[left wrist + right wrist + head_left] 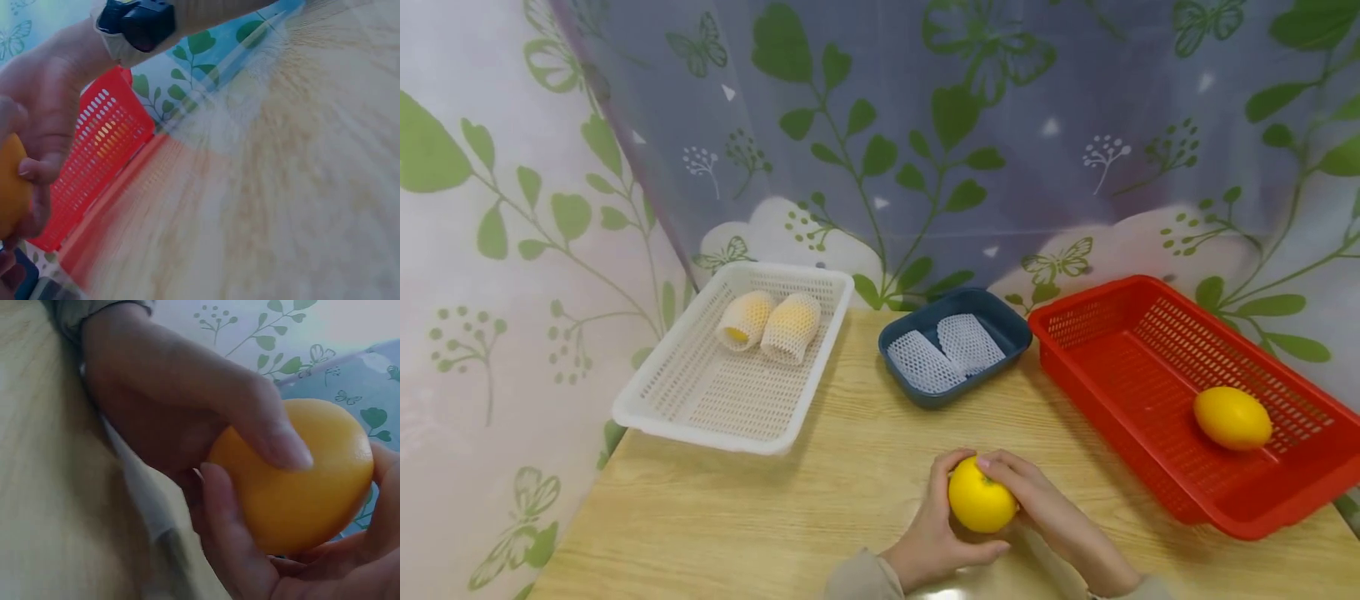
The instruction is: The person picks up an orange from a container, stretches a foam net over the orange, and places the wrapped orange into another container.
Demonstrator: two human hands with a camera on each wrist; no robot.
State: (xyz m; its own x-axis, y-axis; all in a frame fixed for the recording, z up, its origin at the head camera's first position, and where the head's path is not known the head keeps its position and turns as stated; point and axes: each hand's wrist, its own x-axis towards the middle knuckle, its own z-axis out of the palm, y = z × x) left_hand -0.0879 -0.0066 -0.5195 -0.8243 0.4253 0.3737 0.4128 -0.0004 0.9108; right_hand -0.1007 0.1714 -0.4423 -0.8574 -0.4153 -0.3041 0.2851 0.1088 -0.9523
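Observation:
Above the near part of the table, both hands hold one yellow lemon (982, 496) between them. My left hand (925, 529) curves around its left side, thumb stretched out low in front. From the right, my right hand (1052, 512) grips it, with the thumb laid on top near the stem end. The right wrist view shows the smooth, bare lemon (312, 494) close up, fingers of both hands around it. Only a slice of the lemon (9, 187) appears at the left edge of the left wrist view. Its underside is hidden.
A white basket (700, 435) at left holds two fruits in foam nets (792, 327). Behind the hands, a dark blue tray (931, 398) contains two white foam nets (925, 362). At right, a red basket (1097, 333) holds another lemon (1232, 418). A patterned curtain (880, 167) hangs behind.

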